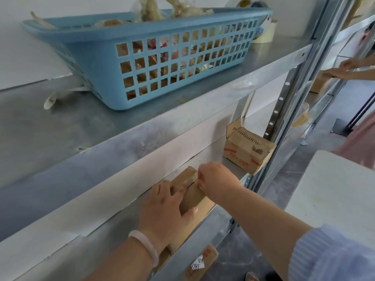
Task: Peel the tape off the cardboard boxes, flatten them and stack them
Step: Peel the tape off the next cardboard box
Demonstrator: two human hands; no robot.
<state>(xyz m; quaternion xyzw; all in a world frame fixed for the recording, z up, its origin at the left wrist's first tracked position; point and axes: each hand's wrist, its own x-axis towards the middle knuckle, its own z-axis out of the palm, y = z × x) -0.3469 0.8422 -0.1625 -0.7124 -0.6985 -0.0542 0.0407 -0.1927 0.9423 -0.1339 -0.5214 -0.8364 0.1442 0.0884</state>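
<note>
On the lower shelf [230, 162], a box [192, 197] lies near the front edge, its long axis pointing back toward the wall. The left hand [166, 209] clasps it, fingers over the top, thumb down the side; the right hand [217, 181] pinches tape [187, 179] at the top seam with curled fingertips.

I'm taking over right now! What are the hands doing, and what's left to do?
Left hand grips the small box on the lower shelf.
Right hand pinches at its top seam, apparently the tape.
Second box stands further right, flaps open, not flattened.
Blue basket above holds tape scraps.
Left to do: finish peeling, flatten both, stack.
</note>
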